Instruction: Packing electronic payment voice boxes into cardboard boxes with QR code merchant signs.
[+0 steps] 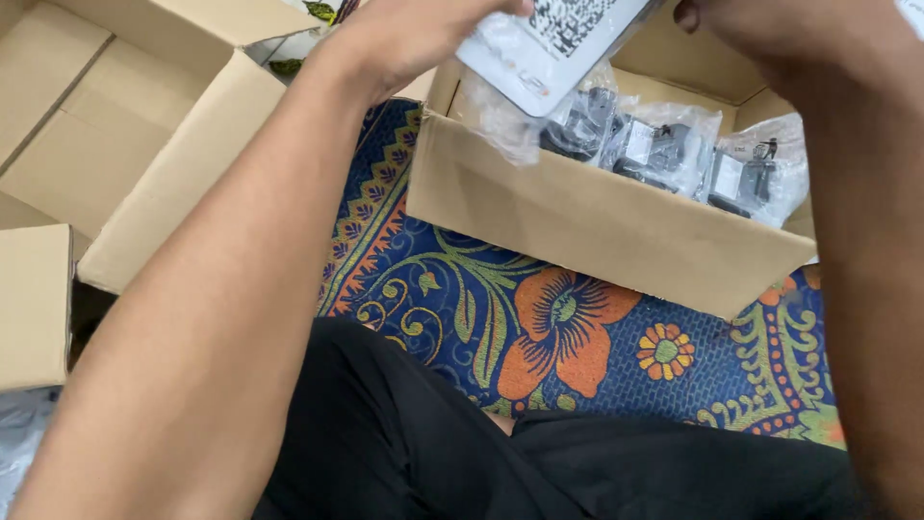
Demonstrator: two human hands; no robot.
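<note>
Two cardboard boxes are in view. The larger, an open box (115, 144) with its flaps spread, lies at the left on the floor. The smaller open box (597, 221) sits ahead of the person on a blue patterned cloth (539, 318) with one big orange flower and a smaller yellow one. The person's legs in black trousers (500, 453) fill the bottom of the view.

Inside the smaller box stand at least three clear plastic bags (664, 149), each holding a dark device with a white label; they stand side by side along the box's near wall.

Two bare hands are raised above that box at the top edge of the picture. The left hand (404, 34) is closed on a flat white packet (553, 43), gripping its left end. The packet is rectangular with rounded corners, tilted, and bears a black square code pattern on its face; clear plastic hangs loosely beneath it. It is held in the air over the smaller box's far-left corner. The right hand (780, 39) is at the packet's other end, fingers curled, though whether it grips the packet cannot be told, as the frame cuts it off.
</note>
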